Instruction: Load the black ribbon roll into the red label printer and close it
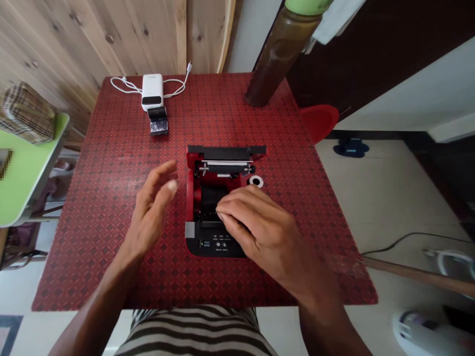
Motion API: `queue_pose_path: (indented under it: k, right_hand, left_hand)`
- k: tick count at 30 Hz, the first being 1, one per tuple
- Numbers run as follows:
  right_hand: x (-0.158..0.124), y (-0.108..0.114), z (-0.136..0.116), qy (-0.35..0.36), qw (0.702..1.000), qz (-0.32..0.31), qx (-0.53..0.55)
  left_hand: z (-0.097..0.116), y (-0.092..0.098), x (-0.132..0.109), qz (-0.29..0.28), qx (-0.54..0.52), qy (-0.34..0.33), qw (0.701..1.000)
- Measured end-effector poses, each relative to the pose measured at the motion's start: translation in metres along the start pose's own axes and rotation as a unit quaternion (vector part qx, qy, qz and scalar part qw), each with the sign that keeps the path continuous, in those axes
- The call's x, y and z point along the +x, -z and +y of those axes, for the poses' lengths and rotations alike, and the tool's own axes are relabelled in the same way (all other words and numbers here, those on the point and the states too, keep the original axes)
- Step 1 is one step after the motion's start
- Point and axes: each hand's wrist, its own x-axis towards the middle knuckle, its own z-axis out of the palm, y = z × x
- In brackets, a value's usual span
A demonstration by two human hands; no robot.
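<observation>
Some lettering (221, 244) on the device (211, 225) is unreadable, left hand (151, 206) spread, empty, right hand (265, 225) curled, grip unclear

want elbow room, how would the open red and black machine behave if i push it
The machine likely slides rather than rolls, given its boxy body. Its raised lid may wobble if bumped, since it stands open.

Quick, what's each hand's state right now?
Left hand: open, empty, beside the red-and-black device.
Right hand: pinched closed over the device; can't tell if it grips anything.
</observation>
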Motion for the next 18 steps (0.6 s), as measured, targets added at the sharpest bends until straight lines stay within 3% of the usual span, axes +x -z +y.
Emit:
queue_pose_path:
  k: [4,8,14,18]
  right_hand:
    - [-0.016,-0.002,-0.013,-0.008,0.999,0.028,-0.025]
    - [-0.032,-0.009,-0.017,0.002,0.996,0.051,-0.077]
    - [-0.045,-0.021,-0.021,0.017,0.986,0.082,-0.146]
    - [-0.051,-0.026,-0.026,0.000,0.979,0.100,-0.176]
  left_hand:
    - [0.019,-0.026,0.045,0.013,-0.051,-0.022,0.998]
    - [0.036,-0.048,0.062,0.018,-0.088,-0.003,0.996]
    - [0.031,-0.032,0.029,-0.016,-0.081,0.033,0.996]
    - [0.017,-0.019,-0.002,-0.053,-0.106,0.116,0.986]
